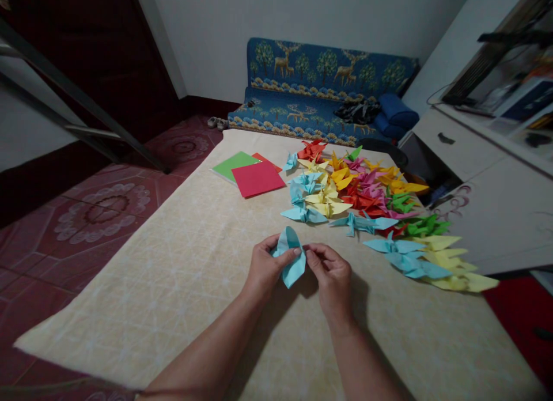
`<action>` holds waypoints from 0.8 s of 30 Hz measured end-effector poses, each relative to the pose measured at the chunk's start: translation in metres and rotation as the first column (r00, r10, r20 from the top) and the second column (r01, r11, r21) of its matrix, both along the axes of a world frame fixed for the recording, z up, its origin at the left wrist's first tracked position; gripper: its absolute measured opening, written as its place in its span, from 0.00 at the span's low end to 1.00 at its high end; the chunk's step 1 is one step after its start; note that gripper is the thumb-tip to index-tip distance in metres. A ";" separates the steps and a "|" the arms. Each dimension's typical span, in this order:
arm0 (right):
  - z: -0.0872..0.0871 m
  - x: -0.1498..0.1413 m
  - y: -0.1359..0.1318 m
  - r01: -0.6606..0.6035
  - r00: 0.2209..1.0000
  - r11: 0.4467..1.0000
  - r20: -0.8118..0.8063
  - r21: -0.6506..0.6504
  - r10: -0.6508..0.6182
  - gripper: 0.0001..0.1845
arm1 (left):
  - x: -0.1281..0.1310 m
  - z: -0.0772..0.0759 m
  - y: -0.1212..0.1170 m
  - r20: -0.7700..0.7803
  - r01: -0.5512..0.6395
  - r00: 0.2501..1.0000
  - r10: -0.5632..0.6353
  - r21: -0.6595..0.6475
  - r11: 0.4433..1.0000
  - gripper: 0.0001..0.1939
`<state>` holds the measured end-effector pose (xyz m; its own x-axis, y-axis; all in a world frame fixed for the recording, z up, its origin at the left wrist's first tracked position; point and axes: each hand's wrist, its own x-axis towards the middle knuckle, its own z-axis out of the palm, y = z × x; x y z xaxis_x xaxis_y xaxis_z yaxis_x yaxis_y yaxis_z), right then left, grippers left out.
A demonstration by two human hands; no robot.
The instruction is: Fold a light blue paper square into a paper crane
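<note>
A light blue folded piece of origami paper (295,272) is held up just above the cloth, its upper flap curving open. My left hand (268,264) grips it from the left, the thumb pressed across its front. At its right edge, my right hand (333,272) is closed in a pinch, with the fingertips against the paper; the exact part between them is hidden. Beyond my hands, several finished paper cranes in light blue (306,214), yellow (329,205), red (362,204), orange (343,178), pink (372,185) and green (432,225) lie in rows.
Square paper sheets, red (259,179) over green (235,163), lie toward the table's far left. A patterned tablecloth (173,291) covers the table. Behind stands a blue sofa (298,95); a white cabinet (484,205) is at right, a metal ladder (99,116) at left.
</note>
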<state>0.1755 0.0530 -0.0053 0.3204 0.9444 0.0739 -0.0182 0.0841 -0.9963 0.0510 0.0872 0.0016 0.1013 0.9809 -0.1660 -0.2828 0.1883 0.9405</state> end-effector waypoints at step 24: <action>-0.005 0.000 0.007 0.085 0.983 0.996 0.164 -0.021 -0.080 0.12 | 0.001 0.001 -0.004 0.000 0.137 0.991 -0.137 -0.002 0.991 0.17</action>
<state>0.1759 0.0598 -0.0107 0.3831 0.9177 0.1054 0.1499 0.0508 -0.9874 0.0518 0.0831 0.0028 0.2344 0.9575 -0.1682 -0.2541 0.2273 0.9401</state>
